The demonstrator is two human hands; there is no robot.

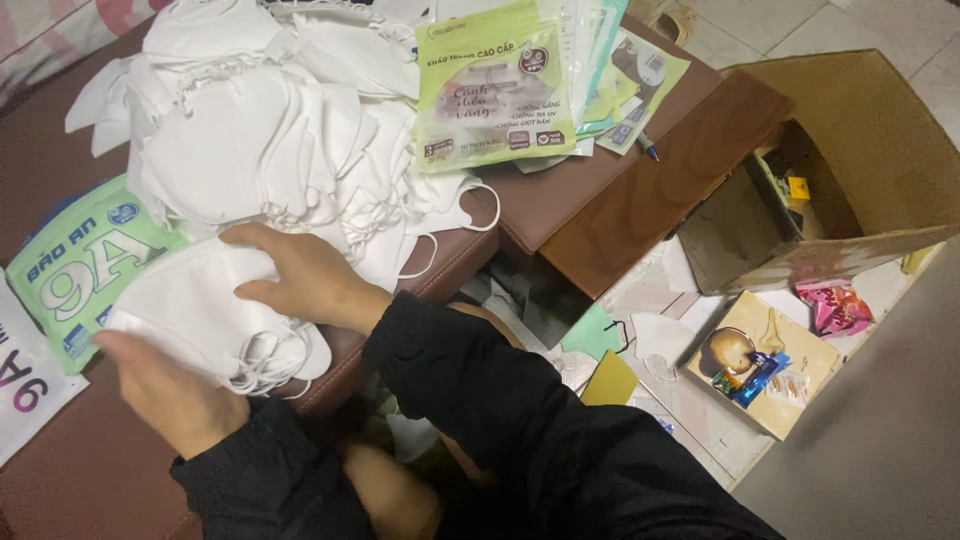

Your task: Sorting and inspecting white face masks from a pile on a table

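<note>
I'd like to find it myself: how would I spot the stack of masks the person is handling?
Start at the big heap of white masks on the brown surface. Just below it, between the left hand and right hand, lies a small stack. Unlike the loose heap, its masks are squared up together, ear loops bunched at one end.

A heap of loose white masks (270,130) covers the brown seat (90,470) at the top. Beside it lean green packets (495,85), with a pen (647,146) just past them. A green bag (85,265) lies at the left. On the floor stands an open carton (860,150) (cluttered inside), near a flat box (765,360) and a pink wrapper (835,308).
</note>
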